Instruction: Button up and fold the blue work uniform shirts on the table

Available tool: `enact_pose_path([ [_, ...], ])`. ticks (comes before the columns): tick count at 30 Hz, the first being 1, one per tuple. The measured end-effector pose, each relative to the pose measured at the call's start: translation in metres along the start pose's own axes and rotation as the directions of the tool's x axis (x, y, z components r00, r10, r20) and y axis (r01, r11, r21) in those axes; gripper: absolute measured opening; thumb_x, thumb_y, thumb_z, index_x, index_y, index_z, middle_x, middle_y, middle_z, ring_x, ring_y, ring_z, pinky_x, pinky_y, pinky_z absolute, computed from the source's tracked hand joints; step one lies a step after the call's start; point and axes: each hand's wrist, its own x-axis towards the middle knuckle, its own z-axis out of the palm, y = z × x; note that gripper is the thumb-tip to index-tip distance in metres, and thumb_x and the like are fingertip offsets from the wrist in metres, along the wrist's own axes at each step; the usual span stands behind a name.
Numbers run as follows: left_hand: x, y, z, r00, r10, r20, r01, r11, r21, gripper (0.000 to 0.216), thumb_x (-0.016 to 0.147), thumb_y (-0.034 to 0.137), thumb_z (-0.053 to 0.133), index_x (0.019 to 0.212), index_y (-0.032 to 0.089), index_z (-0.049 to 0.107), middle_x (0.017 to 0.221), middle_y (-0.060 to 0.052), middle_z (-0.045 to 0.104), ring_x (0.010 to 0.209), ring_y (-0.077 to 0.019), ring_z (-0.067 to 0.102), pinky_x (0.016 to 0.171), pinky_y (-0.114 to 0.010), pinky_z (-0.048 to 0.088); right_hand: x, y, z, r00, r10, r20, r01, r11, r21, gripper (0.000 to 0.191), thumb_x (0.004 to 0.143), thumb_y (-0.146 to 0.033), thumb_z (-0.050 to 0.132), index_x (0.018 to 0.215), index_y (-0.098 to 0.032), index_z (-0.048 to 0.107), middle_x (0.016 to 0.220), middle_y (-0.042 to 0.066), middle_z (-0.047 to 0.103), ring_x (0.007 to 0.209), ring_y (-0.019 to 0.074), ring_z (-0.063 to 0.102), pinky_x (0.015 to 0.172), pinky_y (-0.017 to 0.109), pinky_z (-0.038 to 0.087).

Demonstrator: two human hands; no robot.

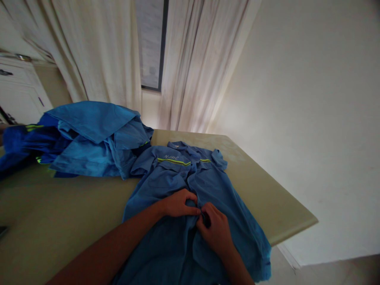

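Note:
A blue short-sleeved work shirt [166, 182] lies front up, its collar toward the far side and its hem toward me. A yellow-green stripe and the letters "NJPC" cross the chest. At the middle of the front opening, my left hand [181, 202] pinches the placket edge between thumb and fingers. Close against it on the right, my right hand [216, 227] is closed on the facing edge of the same shirt. The fingertips of both hands almost meet. Any button between them is too small to make out.
The shirt lies on a pale yellowish table [261, 198], whose right edge angles toward me. A heap of blue garments [97, 134] stands at its far left. A dark object [2, 230] sits at the left border. Curtains [107, 51] and a white wall [311, 118] are behind.

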Motion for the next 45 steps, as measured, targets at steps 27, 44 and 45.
enact_pose_path([
  [27, -0.040, 0.069, 0.040, 0.997, 0.064, 0.036, -0.073, 0.936, 0.346, 0.026, 0.102, 0.041, 0.055, 0.108, 0.025, 0.074, 0.115, -0.007, 0.070, 0.113, -0.0236, 0.061, 0.110, -0.042, 0.039, -0.034, 0.041, -0.059, 0.852, 0.463, -0.245, -0.268, 0.787, 0.556, 0.026, 0.099, -0.049, 0.053, 0.092, -0.024, 0.059, 0.074, 0.001, 0.055, 0.064, 0.0185, 0.052, 0.057, 0.030, 0.047],
  [44, -0.159, 0.078, 0.096, 0.823, -0.390, -0.413, 0.518, 0.814, 0.263, 0.039, 0.099, 0.051, 0.047, 0.128, 0.031, 0.065, 0.097, -0.005, 0.078, 0.089, -0.0259, 0.073, 0.085, -0.036, 0.059, -0.076, 0.031, -0.073, 0.958, -0.132, 0.253, 0.091, 0.982, 0.167, 0.069, 0.094, -0.062, 0.062, 0.154, -0.032, 0.048, 0.157, 0.010, 0.049, 0.143, 0.0341, 0.044, 0.118, 0.054, 0.036],
  [45, -0.165, 0.075, 0.099, 0.838, -0.373, -0.397, 0.515, 0.781, 0.354, 0.046, 0.091, 0.052, 0.060, 0.133, 0.032, 0.064, 0.114, -0.008, 0.077, 0.103, -0.0309, 0.072, 0.093, -0.042, 0.058, -0.084, 0.025, -0.071, 0.952, -0.162, 0.260, 0.120, 0.978, 0.167, 0.085, 0.086, -0.064, 0.072, 0.158, -0.030, 0.042, 0.158, 0.012, 0.047, 0.144, 0.0363, 0.043, 0.118, 0.055, 0.035],
])
